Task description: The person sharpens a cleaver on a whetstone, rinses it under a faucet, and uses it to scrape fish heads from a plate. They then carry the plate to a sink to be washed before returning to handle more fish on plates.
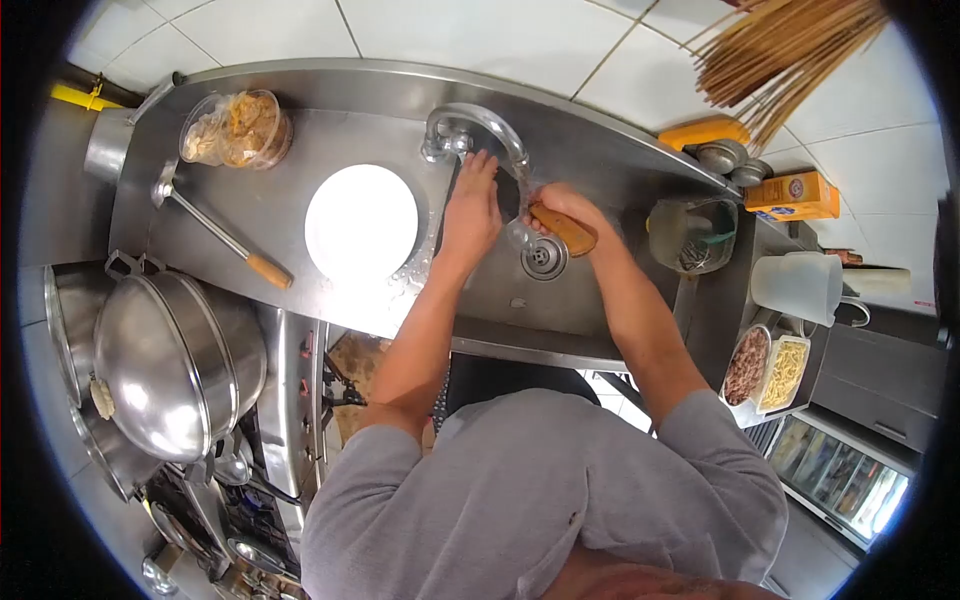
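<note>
My right hand (568, 208) is wrapped round the wooden handle (568, 232) of what looks like a knife, over the sink. Its dark blade (509, 188) reaches left toward my other hand and is partly hidden. My left hand (472, 212) is flat with its fingers stretched out, beside the blade and just below the faucet (482, 115). Water runs from the spout between my hands, above the drain (544, 258). Left of my left hand, a round white plate (360, 222) lies on the wet steel counter.
A ladle (215, 225) and clear food tubs (252, 130) occupy the counter's left side. Large lidded pots (165, 360) stand nearer at left. On the right are a clear container (692, 236), a white pitcher (797, 285), and food trays (782, 372). A bamboo brush (785, 55) hangs above.
</note>
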Motion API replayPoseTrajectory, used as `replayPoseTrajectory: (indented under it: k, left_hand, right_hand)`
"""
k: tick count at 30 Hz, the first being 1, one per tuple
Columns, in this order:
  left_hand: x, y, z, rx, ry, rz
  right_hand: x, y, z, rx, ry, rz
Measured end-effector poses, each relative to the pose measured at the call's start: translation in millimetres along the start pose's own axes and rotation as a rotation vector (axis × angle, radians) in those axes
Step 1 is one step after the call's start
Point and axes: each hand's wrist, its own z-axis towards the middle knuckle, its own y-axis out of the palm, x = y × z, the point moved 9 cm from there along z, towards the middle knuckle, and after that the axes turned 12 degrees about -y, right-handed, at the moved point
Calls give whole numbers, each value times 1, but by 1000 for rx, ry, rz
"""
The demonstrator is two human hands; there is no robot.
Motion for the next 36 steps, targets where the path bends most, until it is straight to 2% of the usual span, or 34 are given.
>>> replayPoseTrajectory:
  k: [2,3,5,6,8,9,11,12,14,15,17,18,20,22,24,25,27,28,30,31,32,33,34,36]
  left_hand:
    - [-10,-17,2,-81,-254,-449]
    - [-12,-15,-1,-78,-258,-448]
    - [-23,10,-15,-201,-416,-680]
    - [-23,18,-22,-201,-416,-681]
    - [-35,49,-41,-260,-588,-738]
    - [-38,63,-44,-265,-586,-740]
    - [-69,95,-65,-150,-946,-1129]
    - [-73,97,-65,-158,-944,-1130]
    - [-83,126,-82,-258,-1294,-1558]
    - [-90,138,-83,-263,-1290,-1559]
    - [-97,170,-87,-368,-1262,-1700]
    - [-100,185,-92,-421,-1322,-1724]
    - [-122,229,-94,-492,-1328,-1716]
    - [-115,244,-95,-573,-1331,-1702]
    - [-103,223,-81,-390,-1337,-1706]
    - [-90,215,-74,-409,-1332,-1702]
    - [-75,197,-65,-344,-1442,-1594]
    - [-83,216,-58,-357,-1436,-1595]
    - [-135,263,-41,-189,-1368,-1641]
    - [-152,272,-31,-187,-1365,-1643]
    - [-182,255,-13,-105,-1183,-1134]
    - [-178,218,4,-25,-974,-640]
    - [-174,205,4,-16,-980,-642]
    - [-104,121,6,-42,-918,-450]
  right_hand:
    - [-8,8,1,-49,-40,-30]
    - [-6,8,1,-54,-39,-32]
    - [-15,18,1,-217,-250,21]
    - [-7,16,13,-217,-251,20]
    - [5,28,34,-417,-298,-194]
    - [-2,41,33,-412,-298,-193]
    - [-6,59,37,-313,-251,-1244]
    - [-7,68,27,-307,-248,-1241]
    - [-6,77,-1,-185,-294,-1338]
    - [7,77,-9,-179,-294,-1339]
    - [0,69,-29,122,-598,-1299]
    - [-1,71,-41,15,-468,-1320]
    - [13,68,-50,24,-514,-1372]
    - [19,64,-62,41,-555,-1423]
    - [16,61,-74,15,-590,-1452]
    - [15,56,-81,32,-583,-1450]
    - [14,52,-98,44,-568,-1457]
    - [10,48,-109,56,-564,-1459]
    - [9,35,-129,73,-476,-1398]
    - [17,27,-134,74,-478,-1400]
    - [25,12,-140,132,-524,-1308]
    - [25,1,-145,186,-569,-1216]
    - [29,-5,-147,177,-573,-1220]
    - [69,-25,-143,166,-202,-312]
